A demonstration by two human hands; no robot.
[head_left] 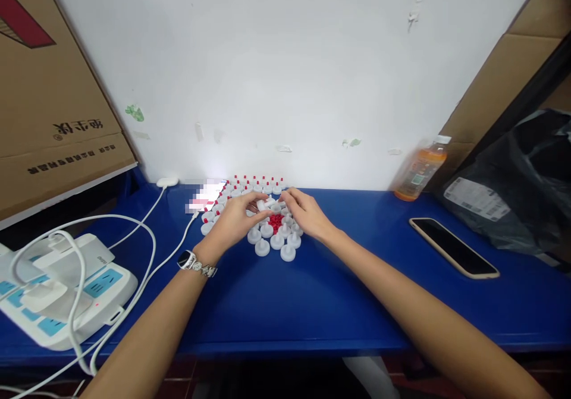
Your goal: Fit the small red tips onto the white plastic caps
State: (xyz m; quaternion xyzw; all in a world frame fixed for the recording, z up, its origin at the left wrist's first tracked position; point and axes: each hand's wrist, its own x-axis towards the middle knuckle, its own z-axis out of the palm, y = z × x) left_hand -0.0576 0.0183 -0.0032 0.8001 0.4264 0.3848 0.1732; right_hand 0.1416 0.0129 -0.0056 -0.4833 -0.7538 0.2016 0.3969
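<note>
Both hands meet over a cluster of small white caps (272,241) on the blue worktop (312,304), near the wall. The left hand (236,219) pinches one white cap (262,205) in its fingertips; the right hand (306,213) rests curled on the cluster beside small red pieces (275,222).
</note>
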